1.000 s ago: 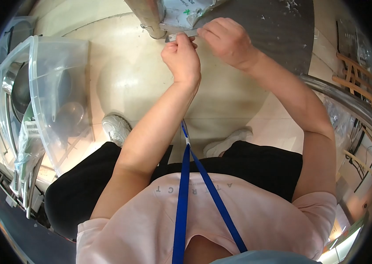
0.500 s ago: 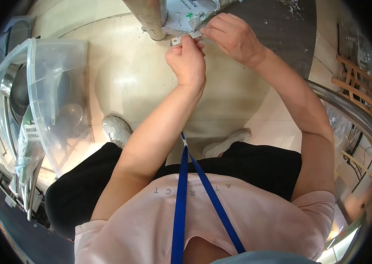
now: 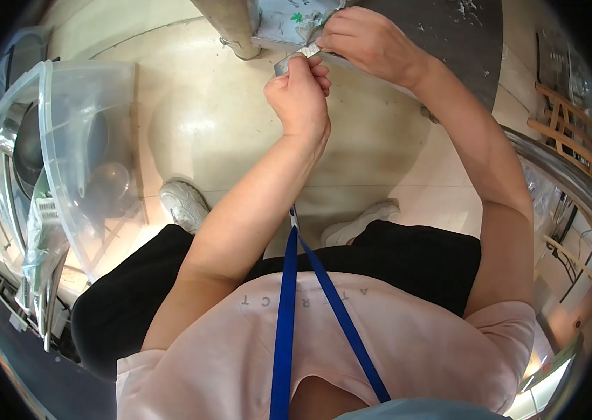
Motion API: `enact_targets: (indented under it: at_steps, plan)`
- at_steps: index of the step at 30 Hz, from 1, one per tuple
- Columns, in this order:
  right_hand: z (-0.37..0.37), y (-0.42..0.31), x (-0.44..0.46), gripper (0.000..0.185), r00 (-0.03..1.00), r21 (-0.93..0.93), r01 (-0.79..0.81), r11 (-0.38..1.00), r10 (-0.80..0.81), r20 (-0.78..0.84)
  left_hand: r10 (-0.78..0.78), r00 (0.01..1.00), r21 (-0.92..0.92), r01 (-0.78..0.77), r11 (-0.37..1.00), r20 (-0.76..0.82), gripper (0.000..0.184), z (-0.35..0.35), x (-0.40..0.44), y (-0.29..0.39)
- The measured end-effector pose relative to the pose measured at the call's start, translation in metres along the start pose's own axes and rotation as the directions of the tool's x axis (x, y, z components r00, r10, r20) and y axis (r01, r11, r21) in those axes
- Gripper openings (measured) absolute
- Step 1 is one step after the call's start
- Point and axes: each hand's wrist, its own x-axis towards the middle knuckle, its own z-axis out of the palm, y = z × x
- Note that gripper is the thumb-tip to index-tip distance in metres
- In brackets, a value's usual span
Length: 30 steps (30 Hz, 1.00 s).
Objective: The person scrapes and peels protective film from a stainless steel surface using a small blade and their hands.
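My left hand (image 3: 299, 98) is closed around a small flat silvery strip (image 3: 282, 67), whose near end sticks out past the thumb. At the strip's far end, the fingertips of my right hand (image 3: 369, 45) are pinched together on it. Both hands are raised in front of me and almost meet. Just beyond them lies a white package (image 3: 285, 19) with a green mark and crumpled clear plastic at its side. My fingers partly cover the strip, so its full shape is hidden.
A metal post (image 3: 233, 28) stands left of the package. Pale scraps dot the dark tabletop (image 3: 460, 52) at the right. On the left a clear plastic bin (image 3: 110, 91) stands by pans. A curved metal rail (image 3: 555, 157) and a wooden rack (image 3: 566, 129) are at the right.
My right hand has shifted slightly up and left, and the strip has tilted more steeply. My left hand has hardly moved. The whole view has slid up a little.
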Motion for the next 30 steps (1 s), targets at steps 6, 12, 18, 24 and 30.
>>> enact_targets:
  at_steps: [6, 12, 18, 24, 30]
  plan:
    - [0.001, 0.005, 0.003, 0.012, 0.998, -0.018, -0.011, 1.000, 0.012, 0.067, 0.000, 1.000, 0.026, 0.001, 1.000, -0.030, 0.023, -0.001, 0.001, 0.007]
    - [0.002, 0.002, 0.008, 0.006, 1.000, -0.022, 0.002, 1.000, -0.003, -0.023, 0.005, 0.999, 0.022, -0.005, 1.000, -0.036, 0.022, -0.002, 0.003, 0.009]
    - [0.001, -0.001, 0.009, 0.006, 0.999, -0.028, 0.003, 1.000, -0.004, -0.037, 0.038, 0.998, 0.029, -0.037, 0.999, -0.041, 0.021, -0.003, 0.006, 0.010]
    - [-0.003, 0.002, -0.011, 0.008, 0.992, -0.171, 0.028, 0.985, -0.049, -0.117, 0.085, 0.984, 0.242, -0.122, 0.963, 0.158, 0.031, -0.013, 0.006, -0.006]
    - [-0.043, 0.022, -0.064, 0.015, 0.978, -0.321, -0.169, 0.932, 0.198, 0.060, 0.739, 0.467, 0.591, -0.798, 0.115, 0.486, 0.023, -0.015, 0.024, 0.003]
